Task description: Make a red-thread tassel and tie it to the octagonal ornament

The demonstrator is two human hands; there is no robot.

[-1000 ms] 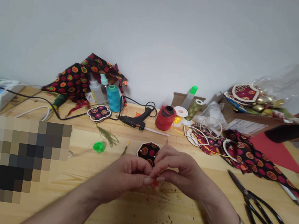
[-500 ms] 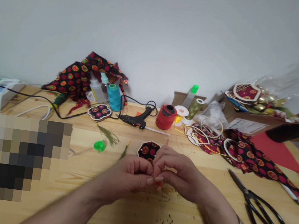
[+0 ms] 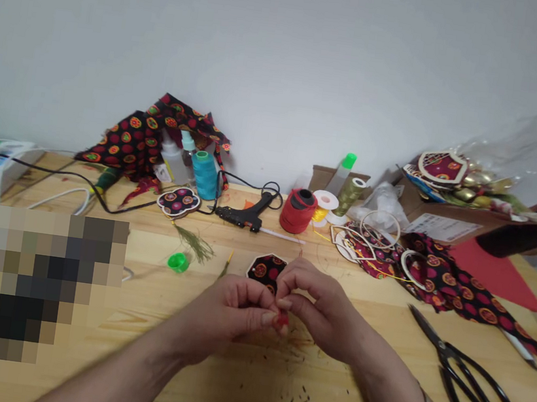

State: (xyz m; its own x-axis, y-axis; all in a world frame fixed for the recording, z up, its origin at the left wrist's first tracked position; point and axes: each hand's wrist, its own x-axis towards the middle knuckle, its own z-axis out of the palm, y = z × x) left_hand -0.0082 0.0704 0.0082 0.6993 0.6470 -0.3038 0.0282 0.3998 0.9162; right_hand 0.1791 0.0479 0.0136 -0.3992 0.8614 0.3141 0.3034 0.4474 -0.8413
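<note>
My left hand (image 3: 247,310) is closed in a pinch on a small red piece (image 3: 281,322), perhaps bunched thread, that shows below the fingertips. Right against it, the thumb and fingers of my right hand (image 3: 314,306) are pinched together. What lies between them is hidden. Behind both hands, an octagonal wood-framed patch of patterned cloth (image 3: 266,270) lies on the table, partly covered by the fingers. Farther back stands a spool of red thread (image 3: 297,211).
Large black scissors (image 3: 464,385) lie at the right. A glue gun (image 3: 245,214), a blue thread cone (image 3: 205,176) and a flower-shaped patch (image 3: 178,202) are at the back. A green cap (image 3: 178,262) sits left of a tassel. Wooden hoops and cloth (image 3: 381,245) are heaped back right.
My right fingertips have shifted slightly up and away from the left thumb tip. More of the red piece shows beneath them now.
</note>
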